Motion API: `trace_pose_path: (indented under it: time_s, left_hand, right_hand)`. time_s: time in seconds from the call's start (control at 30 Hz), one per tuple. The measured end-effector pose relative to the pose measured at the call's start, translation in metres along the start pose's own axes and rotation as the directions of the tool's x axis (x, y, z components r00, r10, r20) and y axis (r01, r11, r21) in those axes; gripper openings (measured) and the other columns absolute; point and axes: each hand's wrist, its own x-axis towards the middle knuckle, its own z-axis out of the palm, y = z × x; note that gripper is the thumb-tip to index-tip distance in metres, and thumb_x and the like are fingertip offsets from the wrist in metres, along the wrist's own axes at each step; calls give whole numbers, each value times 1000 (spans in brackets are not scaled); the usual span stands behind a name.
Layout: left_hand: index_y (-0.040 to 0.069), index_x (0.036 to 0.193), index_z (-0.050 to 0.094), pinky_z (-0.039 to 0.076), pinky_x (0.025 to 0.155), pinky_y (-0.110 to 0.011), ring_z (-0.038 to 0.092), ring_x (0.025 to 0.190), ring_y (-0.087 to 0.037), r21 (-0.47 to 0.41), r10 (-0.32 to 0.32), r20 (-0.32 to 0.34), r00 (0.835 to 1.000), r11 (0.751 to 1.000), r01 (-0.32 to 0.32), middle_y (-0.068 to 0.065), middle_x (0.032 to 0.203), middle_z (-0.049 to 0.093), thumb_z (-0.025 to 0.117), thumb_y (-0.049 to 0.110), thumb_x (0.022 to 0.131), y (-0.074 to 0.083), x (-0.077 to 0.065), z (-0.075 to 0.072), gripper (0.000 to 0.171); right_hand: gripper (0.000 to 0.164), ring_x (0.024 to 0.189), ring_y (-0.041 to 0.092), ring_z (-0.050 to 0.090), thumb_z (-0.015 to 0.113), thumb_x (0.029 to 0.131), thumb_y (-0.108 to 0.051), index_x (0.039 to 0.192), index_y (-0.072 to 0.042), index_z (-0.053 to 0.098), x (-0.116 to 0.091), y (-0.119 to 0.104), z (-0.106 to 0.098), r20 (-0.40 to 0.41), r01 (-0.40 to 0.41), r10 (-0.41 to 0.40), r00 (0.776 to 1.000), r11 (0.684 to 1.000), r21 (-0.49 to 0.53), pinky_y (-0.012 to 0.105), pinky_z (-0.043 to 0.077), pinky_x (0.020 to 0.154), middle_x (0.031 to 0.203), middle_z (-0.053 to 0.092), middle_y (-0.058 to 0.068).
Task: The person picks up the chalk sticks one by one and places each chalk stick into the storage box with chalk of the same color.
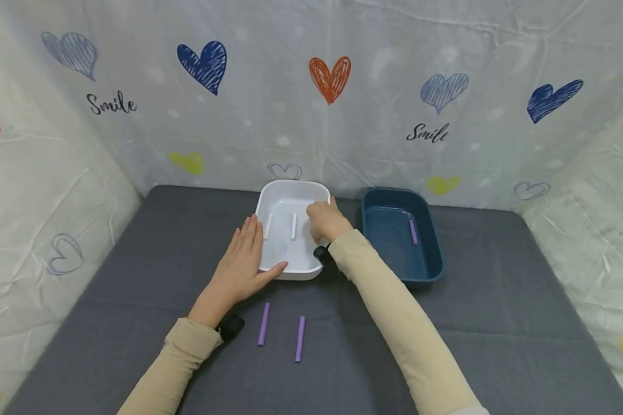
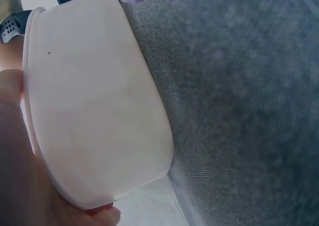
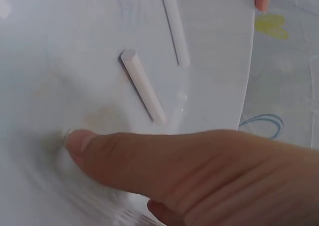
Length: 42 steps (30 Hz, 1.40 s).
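Note:
My left hand [image 1: 241, 262] rests against a white tub [image 1: 296, 271], its straight fingers along the left side and thumb on the front rim. Inside that tub, near the right wall, is my right hand [image 1: 328, 222] with fingers curled. The right thumb [image 3: 114, 159] points down to the tub floor; what lies under it is hidden. Two white chalk sticks, a nearer one [image 3: 143, 88] and a farther one [image 3: 176, 31], lie on the tub floor apart from the thumb. Two purple chalk sticks, one left [image 1: 263, 324] and one right [image 1: 300, 339], lie in front of the tub.
A dark blue tub [image 1: 431, 253] stands to the right of the white one, with a purple chalk stick [image 1: 413, 231] inside. Dark grey cloth [image 1: 498, 323] covers the table. Behind hangs a white curtain [image 1: 270, 115] printed with hearts.

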Motion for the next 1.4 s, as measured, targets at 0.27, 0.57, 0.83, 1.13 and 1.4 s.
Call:
trace_pose_path:
  time_s: [0.27, 0.57, 0.83, 1.13, 1.4]
  left_hand:
    - [-12, 153, 8, 6, 121, -50, -1, 151, -36, 4, 1, -8, 1000, 1000, 0, -27, 162, 0, 48, 66, 94, -1, 0, 2, 106]
    - [-13, 153, 8, 6, 121, -51, -1, 151, -37, -9, -5, -5, 1000, 1000, 5, -27, 162, -2, 50, 64, 94, 0, -2, -1, 105]
    - [-13, 153, 7, 5, 121, -51, -1, 151, -38, -4, -7, -1, 1000, 1000, 7, -27, 162, -3, 50, 64, 95, -2, -3, 1, 106]
    - [-13, 153, 9, 7, 121, -51, 0, 151, -37, -11, -4, -12, 1000, 1000, 4, -27, 162, -1, 49, 65, 94, -1, -2, 0, 105]
    - [-13, 153, 8, 7, 120, -52, -2, 151, -37, -13, -5, 5, 1000, 1000, 5, -27, 162, -2, 51, 63, 94, 0, -1, -1, 106]
  right_hand:
    - [32, 106, 25, 60, 79, 82, -8, 111, -3, 68, -8, 3, -12, -33, 53, -49, 998, 993, 104, 49, 25, 117, 112, 67, 10]
    - [53, 116, 27, 60, 72, 91, -24, 136, 2, 58, -28, 8, -18, -74, 57, -38, 997, 956, 287, 39, 49, 98, 134, 59, 15]
    - [55, 115, 29, 61, 70, 93, -27, 137, 4, 57, -41, 9, -16, -120, 90, -56, 991, 951, 296, 39, 51, 95, 133, 59, 18]
    - [55, 116, 29, 60, 69, 94, -28, 137, 3, 57, -61, 9, -13, -140, 110, -68, 988, 939, 325, 40, 52, 93, 134, 60, 18]
    - [51, 120, 29, 58, 69, 94, -27, 134, 3, 59, -84, 20, -7, -245, 206, -121, 962, 911, 357, 42, 49, 99, 132, 61, 17]
